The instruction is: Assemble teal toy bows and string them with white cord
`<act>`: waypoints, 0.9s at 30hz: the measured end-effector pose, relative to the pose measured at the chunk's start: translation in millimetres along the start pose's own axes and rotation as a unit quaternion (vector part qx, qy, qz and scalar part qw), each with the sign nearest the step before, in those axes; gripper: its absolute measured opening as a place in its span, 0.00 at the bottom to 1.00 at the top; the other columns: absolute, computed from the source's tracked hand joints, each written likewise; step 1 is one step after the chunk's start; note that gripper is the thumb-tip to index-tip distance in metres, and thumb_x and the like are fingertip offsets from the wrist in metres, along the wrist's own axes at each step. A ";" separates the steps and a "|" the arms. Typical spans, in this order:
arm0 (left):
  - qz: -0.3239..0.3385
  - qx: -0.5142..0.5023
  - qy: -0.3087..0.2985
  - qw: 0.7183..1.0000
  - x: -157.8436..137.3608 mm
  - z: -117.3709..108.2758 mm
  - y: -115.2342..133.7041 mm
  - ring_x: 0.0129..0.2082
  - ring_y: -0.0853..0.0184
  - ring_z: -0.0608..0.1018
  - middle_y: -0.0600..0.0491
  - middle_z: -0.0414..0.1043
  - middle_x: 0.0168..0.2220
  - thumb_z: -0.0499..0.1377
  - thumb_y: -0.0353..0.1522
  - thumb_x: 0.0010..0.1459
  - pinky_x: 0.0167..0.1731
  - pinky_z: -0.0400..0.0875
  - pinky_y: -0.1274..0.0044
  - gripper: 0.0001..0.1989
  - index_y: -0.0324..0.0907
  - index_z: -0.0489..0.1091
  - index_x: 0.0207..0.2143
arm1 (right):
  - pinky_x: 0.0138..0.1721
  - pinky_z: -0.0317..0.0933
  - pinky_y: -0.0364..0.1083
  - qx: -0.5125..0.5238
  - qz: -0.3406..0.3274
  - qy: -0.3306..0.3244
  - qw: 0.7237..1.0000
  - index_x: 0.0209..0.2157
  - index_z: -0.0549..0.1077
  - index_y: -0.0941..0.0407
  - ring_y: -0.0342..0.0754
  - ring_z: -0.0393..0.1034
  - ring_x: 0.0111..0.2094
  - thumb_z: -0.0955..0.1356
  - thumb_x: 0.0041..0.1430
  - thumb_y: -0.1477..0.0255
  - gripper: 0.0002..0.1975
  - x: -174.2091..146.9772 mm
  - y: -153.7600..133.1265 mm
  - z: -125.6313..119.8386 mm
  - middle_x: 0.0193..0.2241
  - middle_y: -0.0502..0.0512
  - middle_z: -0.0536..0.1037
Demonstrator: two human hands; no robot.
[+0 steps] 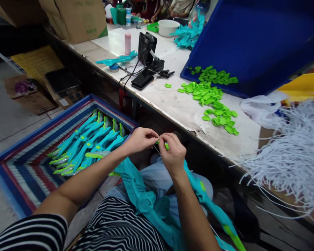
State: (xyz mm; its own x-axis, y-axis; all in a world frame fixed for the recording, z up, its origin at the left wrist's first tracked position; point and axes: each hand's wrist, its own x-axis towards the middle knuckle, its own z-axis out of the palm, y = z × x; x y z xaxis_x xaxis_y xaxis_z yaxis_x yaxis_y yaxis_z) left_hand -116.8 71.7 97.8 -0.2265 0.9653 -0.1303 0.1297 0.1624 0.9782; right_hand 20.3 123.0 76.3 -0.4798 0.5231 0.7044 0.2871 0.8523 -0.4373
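Observation:
My left hand (pixel 143 140) and my right hand (pixel 173 150) meet fingertip to fingertip above my lap, both pinched closed. A thin white string (pixel 157 150) runs from the left fingertips down past the right hand. Bright green plastic (pixel 167 146) shows between the fingers of my right hand, partly covered by them. Across my lap lies a teal plastic toy bow (pixel 143 200), under my forearms. A second teal length with green parts (pixel 202 195) extends beyond my right forearm; whether it joins the first is hidden.
Several finished-looking teal bows (pixel 89 139) lie in a striped, blue-edged bin (pixel 28 181) at left. On the worktable (pixel 164 111) are loose green pieces (pixel 206 94), a phone (pixel 142 81), a small fan (pixel 147 48) and a blue tray (pixel 251 42). White strings (pixel 285 146) hang at right.

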 end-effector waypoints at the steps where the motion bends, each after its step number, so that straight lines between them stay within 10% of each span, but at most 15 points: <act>1: 0.022 0.046 0.015 0.999 -0.4 1.2 -2.5 0.21 0.71 0.73 0.55 0.74 0.22 0.59 0.28 0.48 0.23 0.66 0.82 0.06 0.35 0.75 0.28 | 0.36 0.65 0.45 0.007 0.006 -0.009 1.000 0.31 0.70 0.56 0.46 0.70 0.33 0.62 0.62 0.76 0.07 -1.2 0.8 -1.2 0.30 0.56 0.74; 9: 0.120 0.178 0.009 0.977 -4.0 4.8 -17.8 0.30 0.67 0.76 0.52 0.78 0.28 0.58 0.32 0.53 0.31 0.67 0.80 0.09 0.38 0.77 0.28 | 0.34 0.63 0.45 -0.013 0.100 -0.038 0.994 0.29 0.67 0.55 0.47 0.67 0.31 0.59 0.63 0.71 0.10 -18.4 13.4 -2.6 0.28 0.54 0.71; 16: 0.093 0.074 0.056 0.991 -12.8 -9.2 -25.7 0.30 0.67 0.76 0.49 0.77 0.34 0.59 0.34 0.53 0.27 0.69 0.78 0.16 0.37 0.74 0.43 | 0.42 0.64 0.56 -0.189 0.217 -0.195 0.938 0.46 0.69 0.57 0.61 0.67 0.44 0.68 0.52 0.56 0.24 -122.8 57.4 -95.3 0.43 0.65 0.72; 20: 0.210 0.112 0.096 0.967 -37.0 7.9 -22.3 0.28 0.69 0.74 0.50 0.74 0.29 0.56 0.33 0.58 0.27 0.70 0.79 0.09 0.37 0.74 0.34 | 0.41 0.65 0.54 -0.185 0.290 -0.255 0.904 0.45 0.70 0.56 0.60 0.70 0.42 0.67 0.49 0.66 0.20 -159.9 71.8 -129.9 0.43 0.63 0.74; 24: 0.400 0.284 -0.129 0.862 -49.9 48.7 -16.8 0.43 0.63 0.75 0.45 0.74 0.42 0.52 0.28 0.60 0.42 0.72 0.72 0.12 0.38 0.72 0.42 | 0.35 0.65 0.45 -0.048 0.336 -0.277 0.899 0.42 0.71 0.55 0.49 0.72 0.33 0.65 0.51 0.69 0.15 -123.4 60.2 -144.1 0.34 0.53 0.77; 27: 0.472 0.426 -0.122 0.762 -35.2 78.6 -8.2 0.55 0.56 0.67 0.40 0.67 0.52 0.50 0.25 0.59 0.53 0.63 0.62 0.19 0.38 0.65 0.53 | 0.32 0.63 0.42 0.036 0.321 -0.321 0.890 0.40 0.73 0.57 0.47 0.71 0.30 0.66 0.51 0.66 0.15 -72.1 41.5 -144.6 0.30 0.49 0.77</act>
State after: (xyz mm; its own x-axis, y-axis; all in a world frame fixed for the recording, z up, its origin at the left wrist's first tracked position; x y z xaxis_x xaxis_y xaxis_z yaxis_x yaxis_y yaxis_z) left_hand -34.0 52.5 81.6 0.5290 0.7266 0.4384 0.7273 -0.6544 0.2069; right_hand 186.7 121.8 88.3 -0.6169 0.7709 -0.1585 0.6305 0.3636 -0.6858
